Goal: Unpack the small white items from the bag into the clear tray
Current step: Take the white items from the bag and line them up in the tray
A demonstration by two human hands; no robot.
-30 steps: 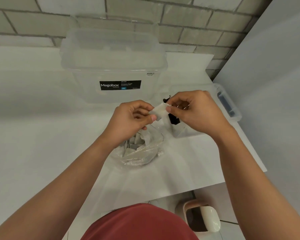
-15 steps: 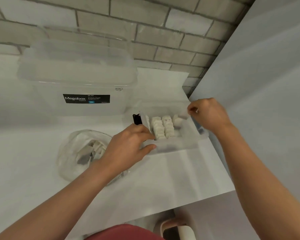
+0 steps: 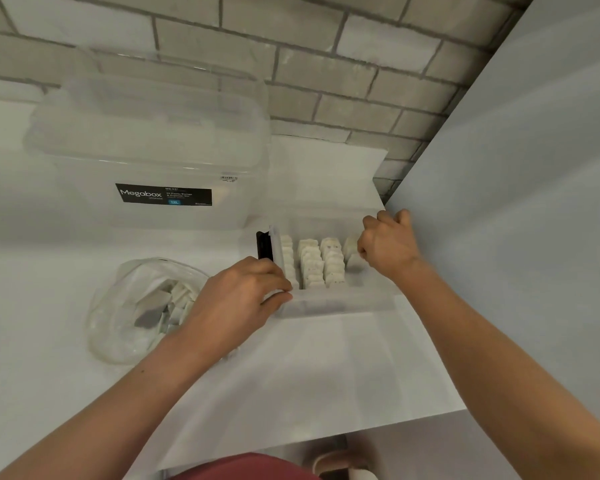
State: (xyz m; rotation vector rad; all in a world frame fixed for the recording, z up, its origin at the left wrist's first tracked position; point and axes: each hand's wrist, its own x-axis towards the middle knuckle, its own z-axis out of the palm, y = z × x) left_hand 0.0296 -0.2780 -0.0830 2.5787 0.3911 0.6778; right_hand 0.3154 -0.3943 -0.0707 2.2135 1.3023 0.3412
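Left hand [image 3: 238,303]: thumb and forefinger are curled onto the near-left corner of the clear tray [image 3: 333,304] and pinch its wall; the other fingers are folded under the palm.
Right hand [image 3: 387,245]: the fingers are curled downward over the right end of the tray, knuckles up. The fingertips touch one white piece there; whether they pinch it cannot be told.
Clear tray: on the white table [image 3: 326,375], at 1 o'clock from the left hand and 9 o'clock from the right hand, between the two.
Small white items [image 3: 314,263]: packed upright in rows inside the tray, filling its left and middle part; the row nearest the right hand is short.
Bag [image 3: 118,306]: clear plastic, lying open on the table at 9 o'clock from the left hand, partly behind the left wrist, with more white pieces inside.
Black object [image 3: 262,245]: upright against the tray's left end, at 12 o'clock from the left hand.
Storage box [image 3: 153,161]: large, clear, lidded, labelled Megabox, at 11 o'clock from the tray, against the brick wall [image 3: 326,64].
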